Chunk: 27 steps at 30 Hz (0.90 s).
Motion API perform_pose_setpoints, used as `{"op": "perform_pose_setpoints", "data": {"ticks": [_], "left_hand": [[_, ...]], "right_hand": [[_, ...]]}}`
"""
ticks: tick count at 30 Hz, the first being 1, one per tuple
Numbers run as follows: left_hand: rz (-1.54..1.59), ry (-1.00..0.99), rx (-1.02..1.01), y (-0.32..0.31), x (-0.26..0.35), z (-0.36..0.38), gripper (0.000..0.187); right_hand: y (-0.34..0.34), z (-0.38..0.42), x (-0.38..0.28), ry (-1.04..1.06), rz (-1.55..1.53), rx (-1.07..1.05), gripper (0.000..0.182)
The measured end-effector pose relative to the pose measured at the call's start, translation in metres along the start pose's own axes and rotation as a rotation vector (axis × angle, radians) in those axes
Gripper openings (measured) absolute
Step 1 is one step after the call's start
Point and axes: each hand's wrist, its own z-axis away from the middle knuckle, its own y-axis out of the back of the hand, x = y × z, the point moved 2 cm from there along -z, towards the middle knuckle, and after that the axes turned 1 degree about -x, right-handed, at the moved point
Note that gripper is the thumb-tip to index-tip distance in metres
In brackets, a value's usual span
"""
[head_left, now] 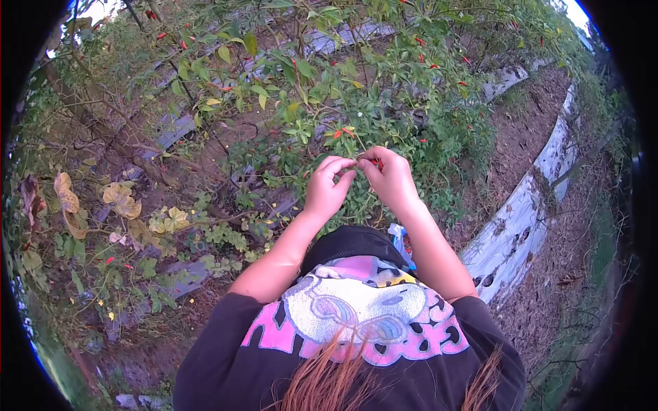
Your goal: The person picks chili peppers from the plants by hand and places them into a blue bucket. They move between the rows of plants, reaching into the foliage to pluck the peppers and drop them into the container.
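Both hands are raised close together over a leafy green plant [312, 133] bearing red chillies. My left hand [330, 185] has its thumb and forefinger brought together near a stem; what lies between the fingertips is too small to make out. Beside it, my right hand [389, 179] is closed around red chillies [377, 164], which show between its thumb and fingers. Just above the fingertips, more red chillies [343, 133] hang on the plant.
A black mesh bag or cap [353, 248] sits at my chest, with a blue and white item [401, 245] beside it. Pale plastic sheeting [514, 226] runs along the soil at right. Large yellowed leaves [122, 200] stand at left, and chilli bushes extend ahead.
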Motion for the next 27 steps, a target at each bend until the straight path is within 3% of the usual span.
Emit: {"op": "perform_pose_setpoints", "data": {"ticks": [8,17,21,27], "left_hand": [[-0.147,-0.171,-0.019,-0.007,0.003,-0.01,0.012],[-0.335,-0.302,-0.094,-0.008,0.009,-0.012,0.011],[-0.42,-0.302,-0.095,-0.01,0.014,-0.011,0.007],[-0.431,-0.214,-0.02,-0.015,0.014,-0.008,0.008]], "right_hand": [[0.011,0.006,0.027,-0.199,-0.194,-0.042,0.018],[0.012,0.016,0.027,-0.138,0.001,-0.017,0.016],[0.01,0.018,0.027,-0.154,0.039,-0.029,0.014],[-0.002,0.024,0.026,-0.003,0.081,0.11,0.014]]}}
